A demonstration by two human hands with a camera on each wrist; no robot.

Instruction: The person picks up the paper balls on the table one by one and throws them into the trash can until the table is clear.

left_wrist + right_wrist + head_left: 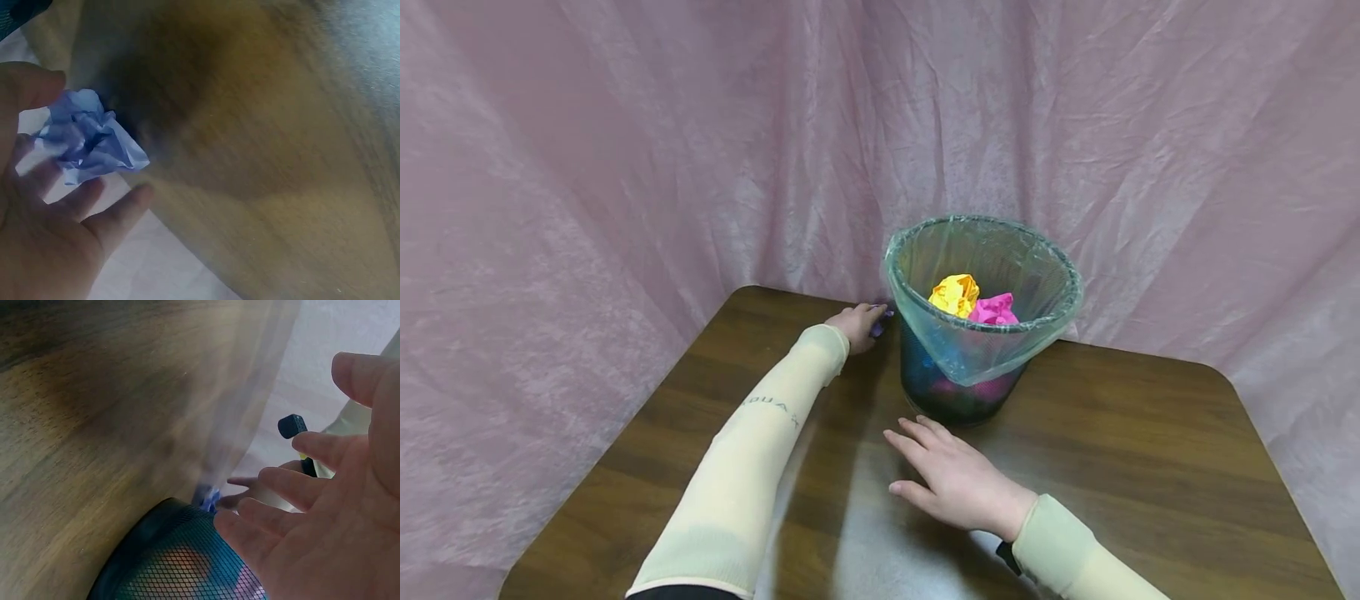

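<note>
At the far edge of the table my left hand has a crumpled ball of purple paper between its thumb and fingers. In the left wrist view the thumb tip meets the paper's upper side, and some fingers pass behind it; the outer fingers are spread. My right hand is held palm down in front of the bin, fingers extended and nothing in its grasp. The dark mesh bin, lined with a clear plastic bag, stands just right of the left hand. Yellow crumpled paper and pink crumpled paper lie inside.
The brown wooden table has rounded far corners. Pink draped curtains hang behind the table and along its sides. The bag's edge folds loosely over the bin's rim. A small dark device sits at the left wrist.
</note>
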